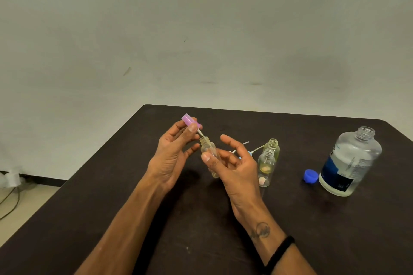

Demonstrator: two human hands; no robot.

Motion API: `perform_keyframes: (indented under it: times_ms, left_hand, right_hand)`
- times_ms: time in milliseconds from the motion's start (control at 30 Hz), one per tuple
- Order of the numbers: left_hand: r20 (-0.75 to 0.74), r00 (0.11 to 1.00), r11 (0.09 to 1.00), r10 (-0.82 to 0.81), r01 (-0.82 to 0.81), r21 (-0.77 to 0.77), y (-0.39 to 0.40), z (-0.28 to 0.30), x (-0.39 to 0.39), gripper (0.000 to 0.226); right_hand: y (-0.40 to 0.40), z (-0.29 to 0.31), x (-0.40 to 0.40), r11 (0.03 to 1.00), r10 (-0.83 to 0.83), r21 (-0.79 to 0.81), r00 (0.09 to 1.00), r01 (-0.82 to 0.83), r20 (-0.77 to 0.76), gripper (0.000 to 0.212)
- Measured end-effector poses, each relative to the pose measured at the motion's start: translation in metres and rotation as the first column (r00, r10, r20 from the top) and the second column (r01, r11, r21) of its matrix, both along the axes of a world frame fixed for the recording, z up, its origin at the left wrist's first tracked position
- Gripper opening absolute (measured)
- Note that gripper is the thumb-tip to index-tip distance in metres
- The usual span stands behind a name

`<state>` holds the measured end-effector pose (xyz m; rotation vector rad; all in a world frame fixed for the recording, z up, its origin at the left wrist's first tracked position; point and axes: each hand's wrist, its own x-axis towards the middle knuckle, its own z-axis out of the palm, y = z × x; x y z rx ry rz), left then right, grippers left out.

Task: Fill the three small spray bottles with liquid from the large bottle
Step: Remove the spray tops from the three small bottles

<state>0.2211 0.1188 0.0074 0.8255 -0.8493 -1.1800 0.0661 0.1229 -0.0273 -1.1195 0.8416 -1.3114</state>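
Left hand (172, 154): pinching the pink plastic spray cap (190, 121), tube over the bottle's neck.
Right hand (234, 165): gripping the small clear spray bottle (209, 149).

Left of the large bottle (350, 163), its blue cap (310, 176) lies just beside it. Farther left, two open small bottles (268, 161) stand close together, bare table (290, 230) between them and the cap.

Both forearms are bare, no sleeves. The right wrist wears a black band (279, 252), with a small dark tattoo (261, 230) just above it.
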Motion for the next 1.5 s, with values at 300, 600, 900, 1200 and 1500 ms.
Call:
perform_keyframes:
  times_ms: [300, 600, 900, 1200, 1500]
  left_hand:
    - [-0.014, 0.999, 0.999, 0.036, -0.036, 0.01, -0.002, -0.001, 0.005, 0.036]
    - [-0.271, 0.954, 0.983, 0.131, -0.09, 0.157, -0.006, -0.009, 0.017, 0.013]
    - [-0.145, 0.935, 0.939, 0.323, -0.297, 0.175, -0.016, -0.02, 0.021, 0.03]
    - [0.672, 0.575, 0.815, 0.467, -0.574, -0.075, -0.018, -0.043, 0.001, 0.031]
    - [0.888, 0.354, 0.865, 0.295, -0.494, -0.09, -0.043, -0.04, -0.014, 0.018]
  right_hand:
    - [0.0, 0.0, 0.0, 1.0, -0.02, -0.011, 1.0, 0.02, -0.009, 0.061]
    - [0.002, 0.002, 0.0, 0.998, -0.042, -0.046, 0.999, 0.042, -0.013, 0.049]
    - [0.001, 0.0, 0.003, 0.991, -0.084, -0.105, 0.994, 0.077, -0.066, 0.051]
    - [0.006, -0.004, 0.007, 0.964, -0.156, -0.245, 0.963, 0.1, -0.22, 0.05]
    - [0.016, 0.002, 0.009, 0.9, -0.356, -0.348, 0.902, 0.262, -0.243, 0.043]
